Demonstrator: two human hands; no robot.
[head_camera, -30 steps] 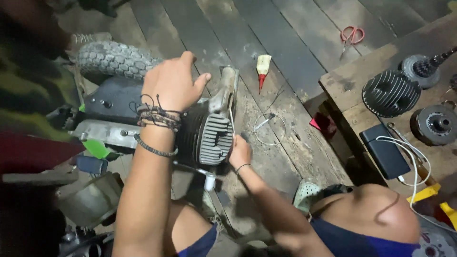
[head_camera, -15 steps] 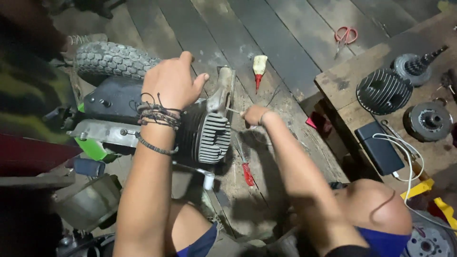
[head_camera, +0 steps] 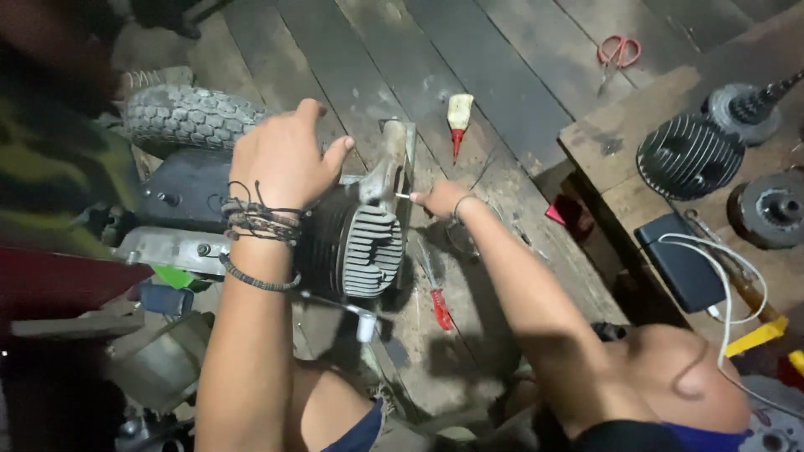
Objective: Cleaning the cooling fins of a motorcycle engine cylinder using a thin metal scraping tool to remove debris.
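1. The small engine (head_camera: 356, 238) with metal ribs sits low on the wood floor (head_camera: 502, 75), next to a tire (head_camera: 188, 117).
2. The left hand (head_camera: 280, 159) rests on top, fingers spread loose.
3. The right hand (head_camera: 442, 198) pinches a thin metal pin (head_camera: 403, 196) at the engine's side.
4. A red screwdriver (head_camera: 437, 300) lies just beside.

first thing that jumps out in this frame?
The finned engine cylinder at centre, on the plank floor. The left hand rests on top of the engine; the right hand holds a thin tool against its right side. A second finned cylinder sits on the bench at right.
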